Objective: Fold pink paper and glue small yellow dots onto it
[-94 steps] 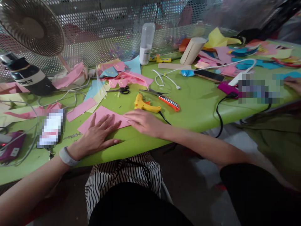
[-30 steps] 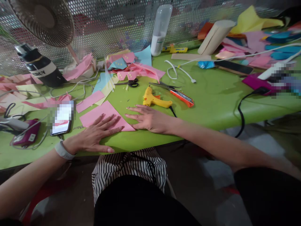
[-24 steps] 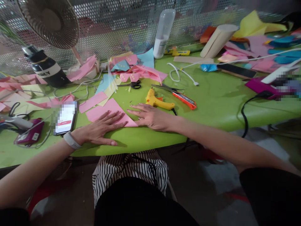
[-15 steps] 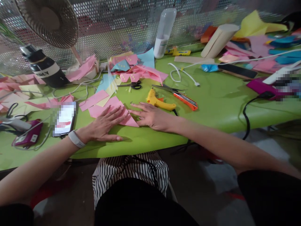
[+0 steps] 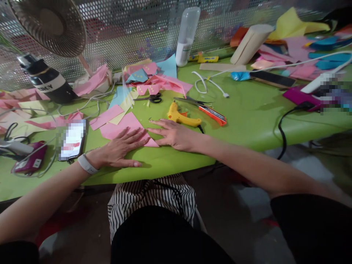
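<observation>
A folded sheet of pink paper (image 5: 121,126) lies near the front edge of the green table (image 5: 170,161). My left hand (image 5: 121,148) rests flat across its lower side, fingers spread and thumb on the table. At the paper's right corner is my right hand (image 5: 176,135), palm down with its fingers apart. Just beyond the right hand sits a yellow glue gun (image 5: 183,117). Behind that are an orange utility knife (image 5: 213,115) and a grey pointed metal tool (image 5: 191,101). Black-handled scissors (image 5: 154,98) lie farther back. My hands cover part of the paper.
On the left are a phone (image 5: 73,141), a purple power strip (image 5: 31,157), a dark bottle (image 5: 51,82) and a fan (image 5: 49,25). A clear bottle (image 5: 187,38), a cardboard tube (image 5: 251,44) and a white cable (image 5: 202,82) lie toward the back. Paper scraps (image 5: 299,55) lie right.
The right hand has gone from bent fingers at the paper's corner to a flatter, spread pose. My left hand and the paper have shifted slightly right and away from the table edge.
</observation>
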`<move>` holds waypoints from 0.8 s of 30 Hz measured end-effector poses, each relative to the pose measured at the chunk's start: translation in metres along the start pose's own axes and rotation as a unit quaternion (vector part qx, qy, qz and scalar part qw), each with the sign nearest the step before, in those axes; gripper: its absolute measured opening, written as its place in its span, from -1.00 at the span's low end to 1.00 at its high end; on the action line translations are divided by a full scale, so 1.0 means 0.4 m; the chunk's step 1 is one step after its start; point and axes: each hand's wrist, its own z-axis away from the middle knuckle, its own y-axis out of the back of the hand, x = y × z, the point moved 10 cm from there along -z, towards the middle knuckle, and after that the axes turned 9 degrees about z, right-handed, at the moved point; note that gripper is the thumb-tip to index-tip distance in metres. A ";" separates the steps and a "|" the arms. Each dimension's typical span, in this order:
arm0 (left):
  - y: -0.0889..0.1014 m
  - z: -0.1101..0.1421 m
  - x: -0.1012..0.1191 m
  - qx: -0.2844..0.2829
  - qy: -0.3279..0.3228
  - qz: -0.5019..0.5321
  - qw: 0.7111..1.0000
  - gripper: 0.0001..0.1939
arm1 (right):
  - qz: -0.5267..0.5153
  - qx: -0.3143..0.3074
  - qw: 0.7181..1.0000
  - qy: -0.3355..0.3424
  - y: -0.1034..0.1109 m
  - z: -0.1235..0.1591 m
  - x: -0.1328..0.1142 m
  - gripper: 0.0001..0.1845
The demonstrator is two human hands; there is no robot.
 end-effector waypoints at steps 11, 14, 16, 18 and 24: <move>-0.002 0.004 -0.001 0.010 -0.027 -0.011 1.000 -0.14 | -0.036 0.001 0.999 -0.014 -0.008 0.002 0.014 -0.50; -0.001 0.006 0.000 0.000 -0.029 -0.009 1.000 -0.18 | -0.044 -0.007 0.999 -0.018 -0.012 0.001 0.018 -0.52; -0.001 0.008 0.001 -0.005 -0.033 -0.005 0.999 -0.20 | -0.050 -0.007 0.998 -0.023 -0.011 0.001 0.022 -0.52; 0.000 0.009 0.001 -0.004 -0.038 -0.001 0.999 -0.21 | -0.054 -0.008 0.998 -0.027 -0.012 0.001 0.024 -0.53; 0.003 0.011 -0.005 0.004 -0.045 0.014 0.999 -0.22 | -0.064 -0.017 0.997 -0.033 -0.020 0.003 0.030 -0.50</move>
